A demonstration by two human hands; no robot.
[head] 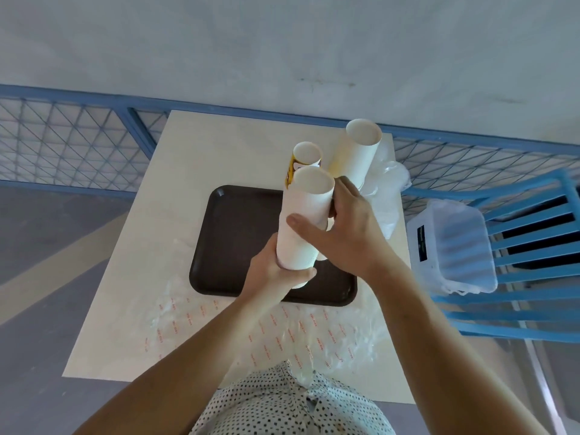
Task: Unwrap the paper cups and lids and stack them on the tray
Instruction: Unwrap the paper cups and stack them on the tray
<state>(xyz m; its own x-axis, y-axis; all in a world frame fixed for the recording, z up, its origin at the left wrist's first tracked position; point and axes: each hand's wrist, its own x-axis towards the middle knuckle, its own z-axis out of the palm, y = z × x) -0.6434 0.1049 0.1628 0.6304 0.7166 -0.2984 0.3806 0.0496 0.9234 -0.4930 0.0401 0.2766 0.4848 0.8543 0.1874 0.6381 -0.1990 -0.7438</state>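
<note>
Over tray [232, 233], base of cup stack [306, 221] is gripped by left hand [273, 274]; mid-height is clasped by right hand [345, 230]. Judged light, thin-walled, crushable, prone to buckling: best held low and mid-height, unsqueezed.

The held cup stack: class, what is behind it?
Two more cup stacks: a yellow-printed stack just behind and a white stack to its right. The held stack and the right hand hide their bases.
</note>
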